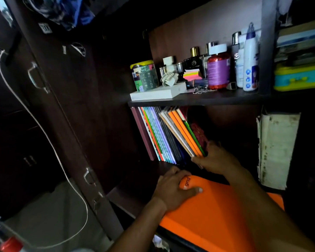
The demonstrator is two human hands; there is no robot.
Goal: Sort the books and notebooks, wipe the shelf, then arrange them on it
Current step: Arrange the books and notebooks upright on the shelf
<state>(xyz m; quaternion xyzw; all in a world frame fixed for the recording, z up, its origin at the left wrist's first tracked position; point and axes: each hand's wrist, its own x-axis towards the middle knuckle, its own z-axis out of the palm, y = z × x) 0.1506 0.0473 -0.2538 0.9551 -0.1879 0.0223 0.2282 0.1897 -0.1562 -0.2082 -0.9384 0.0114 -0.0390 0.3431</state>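
1. orange notebook (216,215) lies flat, closest to view, across the front edge of the lower shelf (153,168).
2. row of books and notebooks (164,135) stands at the left of that shelf, leaning; its rightmost ones are orange, green and dark red.
3. upper shelf (207,99) carries a white box (158,92), a purple-labelled jar (218,70), bottles and sticky notes (192,74).
4. left hand (173,190) has its grip round the orange notebook's far left corner, thumb on top of the cover.
5. right hand (216,159) has its grip round the bottom ends of the leaning orange and green notebooks.
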